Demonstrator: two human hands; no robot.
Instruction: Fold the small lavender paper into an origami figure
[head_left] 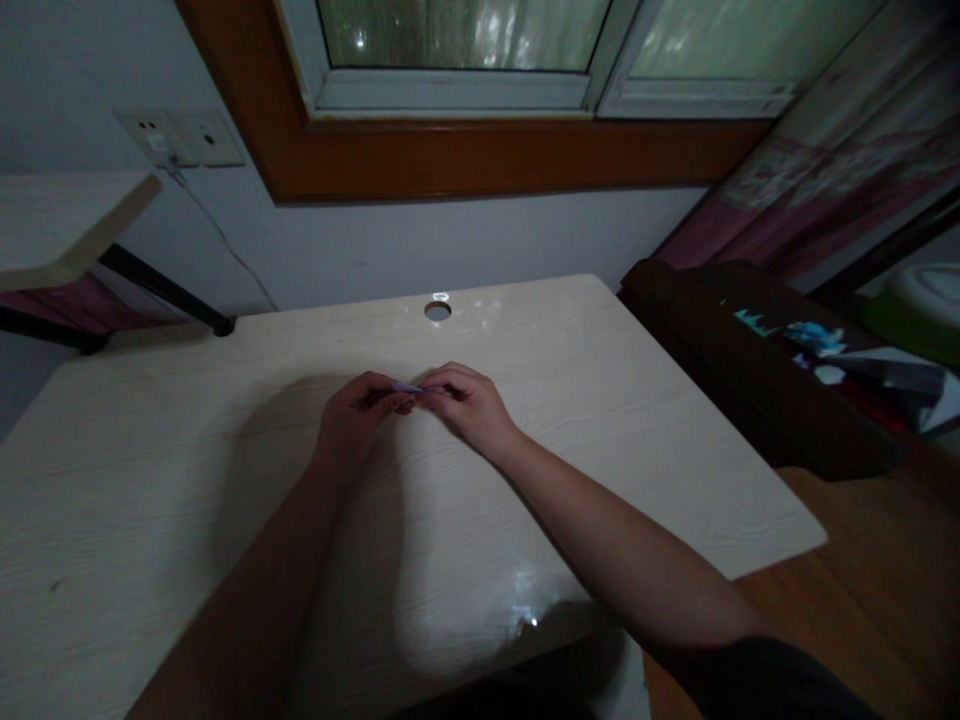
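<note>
Both my hands meet at the middle of a pale wooden desk (187,480). My left hand (360,415) and my right hand (469,405) pinch a small, thin purple object (409,387) between their fingertips, just above the desk top. The object is mostly hidden by my fingers, so I cannot make out what it is. Both forearms reach in from the bottom edge of the view.
A round cable hole (437,310) sits near the desk's far edge. A wall socket (180,138) with a cord is at upper left, above a side shelf (67,225). A window with a brown sill (480,150) is ahead. Dark furniture (750,370) with clutter stands to the right.
</note>
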